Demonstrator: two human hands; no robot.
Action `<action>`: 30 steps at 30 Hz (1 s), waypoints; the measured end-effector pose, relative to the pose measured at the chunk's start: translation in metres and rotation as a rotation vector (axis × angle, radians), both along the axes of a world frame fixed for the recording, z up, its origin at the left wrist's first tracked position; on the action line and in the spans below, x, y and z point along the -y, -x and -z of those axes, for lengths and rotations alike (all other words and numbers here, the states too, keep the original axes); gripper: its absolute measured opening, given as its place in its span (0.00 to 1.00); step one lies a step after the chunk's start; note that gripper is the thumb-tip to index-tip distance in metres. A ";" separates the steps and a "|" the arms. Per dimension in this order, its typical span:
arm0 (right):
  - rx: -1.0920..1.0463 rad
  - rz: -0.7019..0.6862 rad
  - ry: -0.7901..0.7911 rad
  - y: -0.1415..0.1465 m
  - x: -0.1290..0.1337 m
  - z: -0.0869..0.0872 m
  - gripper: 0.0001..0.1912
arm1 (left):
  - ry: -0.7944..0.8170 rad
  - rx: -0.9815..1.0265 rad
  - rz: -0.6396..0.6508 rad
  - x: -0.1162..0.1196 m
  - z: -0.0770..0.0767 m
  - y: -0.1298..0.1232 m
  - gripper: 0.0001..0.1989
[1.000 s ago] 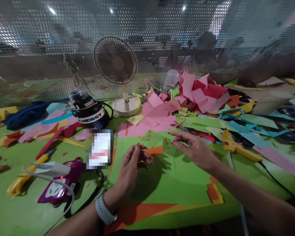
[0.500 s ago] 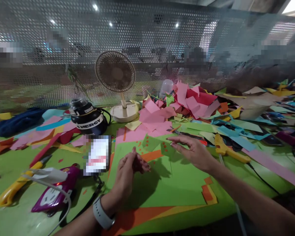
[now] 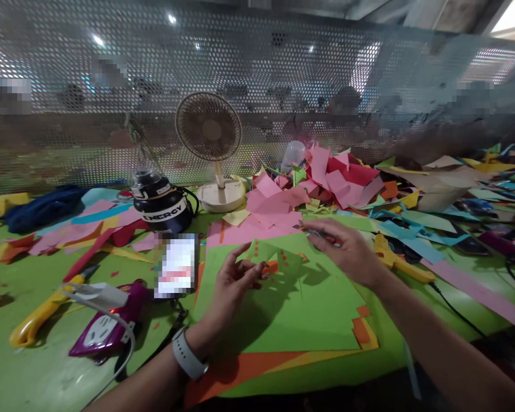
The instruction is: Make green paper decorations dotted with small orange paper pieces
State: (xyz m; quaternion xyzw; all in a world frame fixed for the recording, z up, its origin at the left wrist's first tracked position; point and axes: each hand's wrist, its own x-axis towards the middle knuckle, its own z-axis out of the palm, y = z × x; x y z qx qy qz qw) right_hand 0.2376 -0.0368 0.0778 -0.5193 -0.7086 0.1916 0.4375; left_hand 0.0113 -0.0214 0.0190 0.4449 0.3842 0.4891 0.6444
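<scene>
Green card forms the largest sheet (image 3: 317, 320), one count, lower centre of frame. One fan (image 3: 212, 129) stands upright, upper centre; one black bottle (image 3: 163, 209) is noted to its lower left. Two bare hands are present, both over or beside the sheet.

Right hand (image 3: 347, 249): fingers extended over one pair of scissors (image 3: 327, 236), right of centre, partly hidden beneath them. The long axis runs from upper left to lower right, roughly in line with the forearm. This hand is clearly the nearer; whether the fingers grasp or merely cover the handles, I cannot tell.

Left hand (image 3: 234, 280): fingers loosely curled at the left edge of the dotted green paper (image 3: 261, 250), centre of frame; a pinch cannot be confirmed. Two rows of orange dots are recorded. One orange strip (image 3: 273, 266), the smallest item listed, lies just beside those fingertips.
</scene>
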 end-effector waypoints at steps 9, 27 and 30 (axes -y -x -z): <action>-0.920 0.168 -0.240 -0.046 0.008 -0.031 0.12 | 0.048 0.026 -0.059 -0.002 -0.001 0.000 0.32; -0.375 0.024 0.374 -0.016 -0.017 0.014 0.18 | 0.049 -0.036 -0.063 -0.006 0.004 0.002 0.29; -0.470 0.148 0.227 -0.034 -0.037 0.003 0.19 | 0.065 -0.066 -0.025 -0.007 0.008 0.002 0.28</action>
